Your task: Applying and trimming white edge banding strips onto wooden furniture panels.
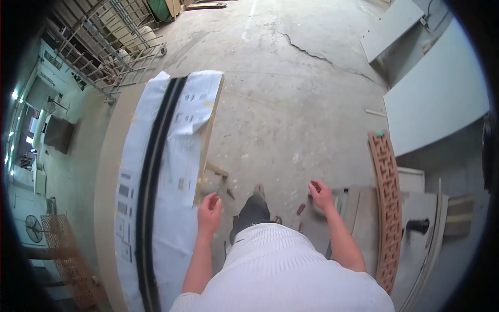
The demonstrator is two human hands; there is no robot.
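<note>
My left hand point(209, 213) hangs beside the right edge of a long table, its fingers loosely bent and nothing seen in them. Nearest to it is the white printed sheet point(182, 156) spread on that table. A long black strip point(156, 140) with a paler middle line lies lengthwise over the sheet; the hand is apart from it. My right hand point(322, 196) is held out over the floor, loosely curled, with nothing visible in it. To its right stands a long reddish-brown fretwork panel point(385, 208), which it does not touch.
A wheeled metal rack point(112, 47) stands at the far left. Large white boards point(436, 99) lie at the right, near a black cylindrical object point(417, 225). A fan point(34, 227) and another fretwork panel point(67, 249) are at lower left. A crack point(312, 53) crosses the concrete floor.
</note>
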